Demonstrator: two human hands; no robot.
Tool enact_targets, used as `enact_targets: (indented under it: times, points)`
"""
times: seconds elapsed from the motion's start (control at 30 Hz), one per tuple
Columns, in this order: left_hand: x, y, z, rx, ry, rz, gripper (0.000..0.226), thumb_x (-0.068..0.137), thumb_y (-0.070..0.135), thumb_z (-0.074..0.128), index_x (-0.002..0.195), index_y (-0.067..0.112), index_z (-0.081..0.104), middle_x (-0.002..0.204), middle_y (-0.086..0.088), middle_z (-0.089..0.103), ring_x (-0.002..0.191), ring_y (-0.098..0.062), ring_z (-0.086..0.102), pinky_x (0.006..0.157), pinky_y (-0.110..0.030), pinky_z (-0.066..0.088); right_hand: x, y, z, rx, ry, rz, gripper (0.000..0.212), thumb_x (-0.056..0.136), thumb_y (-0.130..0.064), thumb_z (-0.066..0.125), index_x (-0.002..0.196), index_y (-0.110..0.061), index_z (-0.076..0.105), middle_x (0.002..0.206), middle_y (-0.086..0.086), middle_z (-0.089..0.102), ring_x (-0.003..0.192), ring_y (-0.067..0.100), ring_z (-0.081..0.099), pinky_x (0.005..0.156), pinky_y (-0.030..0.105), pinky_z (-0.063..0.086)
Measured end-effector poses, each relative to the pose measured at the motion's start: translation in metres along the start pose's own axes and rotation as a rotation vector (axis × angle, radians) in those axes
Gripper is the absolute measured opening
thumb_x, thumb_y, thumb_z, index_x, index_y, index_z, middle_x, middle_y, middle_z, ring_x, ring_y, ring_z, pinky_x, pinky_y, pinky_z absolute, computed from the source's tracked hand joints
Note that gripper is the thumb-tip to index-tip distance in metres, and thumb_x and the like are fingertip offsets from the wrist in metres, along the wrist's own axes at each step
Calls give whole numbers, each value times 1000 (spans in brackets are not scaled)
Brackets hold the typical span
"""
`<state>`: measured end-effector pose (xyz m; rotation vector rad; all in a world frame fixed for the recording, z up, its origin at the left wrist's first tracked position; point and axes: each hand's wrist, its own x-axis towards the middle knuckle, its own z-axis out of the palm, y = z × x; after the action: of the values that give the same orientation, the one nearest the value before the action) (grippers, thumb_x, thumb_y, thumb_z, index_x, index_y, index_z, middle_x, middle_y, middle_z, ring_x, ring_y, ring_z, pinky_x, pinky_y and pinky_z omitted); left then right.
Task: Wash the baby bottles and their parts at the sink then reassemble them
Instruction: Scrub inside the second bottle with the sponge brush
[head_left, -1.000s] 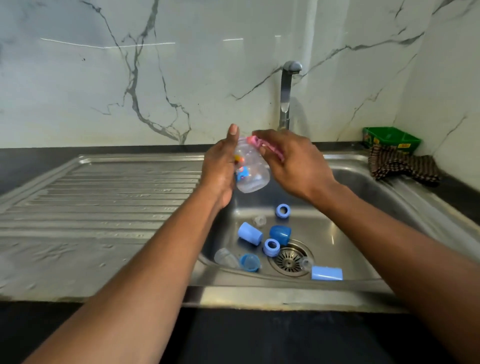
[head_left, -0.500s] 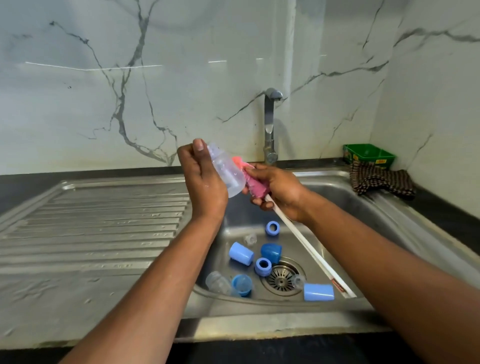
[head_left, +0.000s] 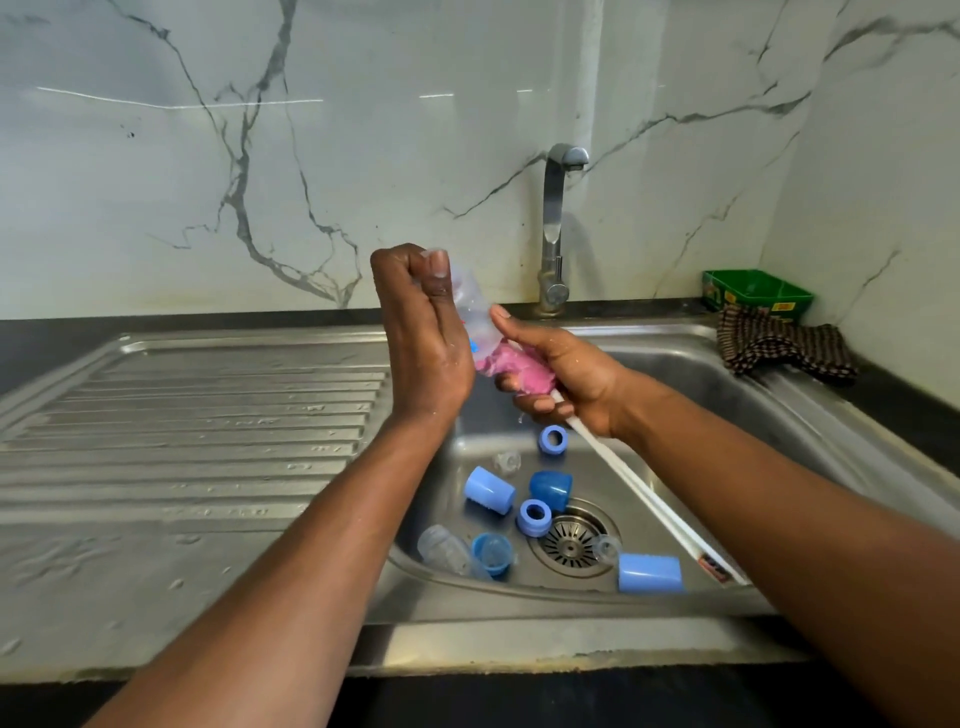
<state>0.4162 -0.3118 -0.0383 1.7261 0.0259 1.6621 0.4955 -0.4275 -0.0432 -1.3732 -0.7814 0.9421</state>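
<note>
**Over the sink basin: bottle in the left hand, brush in the right**

Across the lower half of the view runs a steel sink (head_left: 810, 415), with a ribbed draining board (head_left: 197, 415) on its left and a tap (head_left: 555, 228) standing at the back against a veined marble wall (head_left: 260, 156). Above the basin the left hand (head_left: 423, 338) is raised, its fingers curled round a clear baby bottle (head_left: 470, 304); the bottle lies on the inner side of that hand, tilted, its mouth pointing down and to the right. The right hand (head_left: 566, 376) sits just beside and below it, gripping a bottle brush (head_left: 644, 499) near its pink sponge head (head_left: 511, 366), which meets the bottle's mouth. The white handle slants down from the fist to the front right of the basin.

On the basin floor, well below both hands, lie the loose parts around the drain strainer (head_left: 571, 543): a second clear bottle (head_left: 447, 551) on its side, pale blue caps (head_left: 488, 491) and (head_left: 649, 573), a darker blue cap (head_left: 551, 489), two blue screw rings (head_left: 552, 440) and (head_left: 534, 517), a blue ringed piece (head_left: 492, 553), and small clear teats (head_left: 506, 461).

At the far right corner a checked cloth (head_left: 779, 348) lies beside a green tray (head_left: 756, 293).
</note>
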Motion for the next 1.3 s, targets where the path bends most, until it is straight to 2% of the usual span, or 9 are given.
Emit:
enact_targets:
  times: [0.17, 0.3, 0.47, 0.57, 0.7, 0.87, 1.0, 1.17, 1.3]
  points:
    - [-3, 4, 6, -17, 17, -36, 10, 105, 14, 35, 95, 10, 37, 88, -9, 43, 79, -14, 43, 77, -13, 35, 0, 3, -4, -38, 168, -115, 42, 84, -58, 65, 90, -17, 60, 66, 0, 48, 41, 9, 32, 33, 17, 18]
    - [-7, 2, 8, -27, 26, -62, 14, 105, 21, 34, 94, 12, 35, 89, -10, 43, 81, -19, 43, 77, -18, 36, -1, 6, 1, 44, 35, -116, 29, 93, -48, 57, 91, -20, 59, 71, 1, 47, 50, 11, 36, 35, 17, 21]
    - [-5, 6, 6, -3, -4, 10, 14, 105, 21, 33, 96, 11, 36, 89, -8, 42, 80, -18, 42, 77, -17, 35, -3, 5, 3, 70, -130, -13, 46, 93, -58, 49, 78, -16, 63, 68, 3, 47, 43, 9, 36, 32, 17, 22]
    - [-3, 3, 2, 8, 10, -1, 14, 106, 20, 33, 95, 12, 35, 85, -1, 41, 79, -17, 42, 75, -16, 35, -8, 1, 4, -56, -9, 24, 49, 89, -61, 54, 62, -21, 65, 60, -1, 45, 36, 7, 29, 30, 16, 17]
    - [-1, 0, 3, -15, 42, -73, 15, 106, 20, 32, 95, 10, 34, 83, 10, 39, 75, 1, 42, 74, -12, 35, -9, 0, 3, -151, 185, -39, 46, 84, -62, 63, 72, -18, 61, 58, 2, 45, 36, 10, 26, 35, 18, 14]
    - [2, -5, 6, -122, 140, -410, 18, 108, 21, 32, 95, 9, 33, 84, 9, 37, 68, 15, 44, 70, -7, 35, -9, 6, 12, -193, 327, -112, 59, 81, -54, 73, 92, 4, 72, 48, -5, 45, 41, 10, 27, 39, 20, 22]
    - [1, -7, 3, -291, 140, -647, 27, 103, 43, 44, 93, 20, 33, 92, 5, 41, 84, -4, 48, 80, -19, 43, -6, 7, 14, -162, 321, -203, 28, 79, -34, 82, 85, -18, 60, 55, -5, 45, 45, 9, 30, 40, 19, 25]
    - [-5, -18, -5, -559, -184, -1064, 103, 61, 59, 83, 133, -5, 44, 122, -29, 58, 103, -36, 64, 88, -48, 56, -4, 11, 7, -239, 430, -500, 27, 80, -7, 80, 103, -10, 67, 68, -9, 61, 48, -3, 52, 48, 10, 39]
    - [-15, -1, 0, -528, -420, -1103, 30, 92, 22, 64, 114, 2, 64, 94, -16, 64, 80, -24, 61, 64, -32, 53, -8, 11, -12, -346, 484, -634, 24, 85, -11, 77, 107, -6, 68, 87, 0, 70, 71, 1, 64, 63, 15, 49]
